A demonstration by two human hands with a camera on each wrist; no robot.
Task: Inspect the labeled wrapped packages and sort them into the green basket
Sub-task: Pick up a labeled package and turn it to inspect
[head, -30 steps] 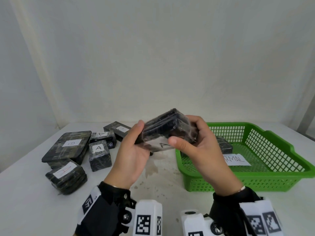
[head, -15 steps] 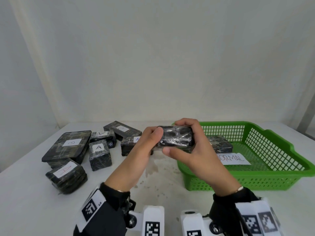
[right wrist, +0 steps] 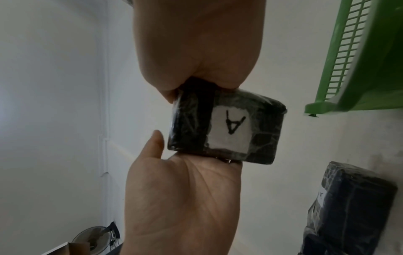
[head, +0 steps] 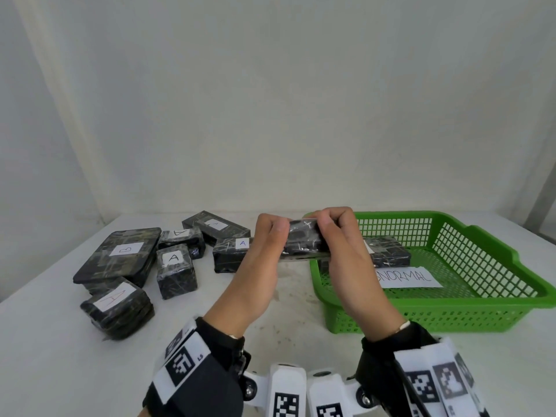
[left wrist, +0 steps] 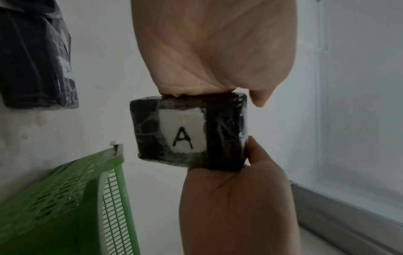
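White table [head: 45, 356] and plain pale wall framed the work. Both hands held one small black package [head: 302, 243] in the air above the table, just left of the green basket [head: 451, 314]. The left hand [head: 261, 266] had its fingers and thumb curled round the package's left end, and the right hand [head: 346, 260] pinched the right end the same way. The wrist views showed a white label with an "A" [left wrist: 183, 131] on the underside, turned away from the head camera.

Judging by its square edges and unbent shape, the package seemed stiff and light, easily carried by one hand. Its glossy plastic wrap looked slippery, so a hold across the two short ends, as here, or round the narrow sides seemed safest, keeping the label uncovered for reading.

One wrapped package [head: 388, 255] lay inside the basket beside a paper slip lettered "NORMAL" [head: 409, 276]. More labeled packages sat on the table to the left, among them a flat one marked "B" [head: 120, 254].
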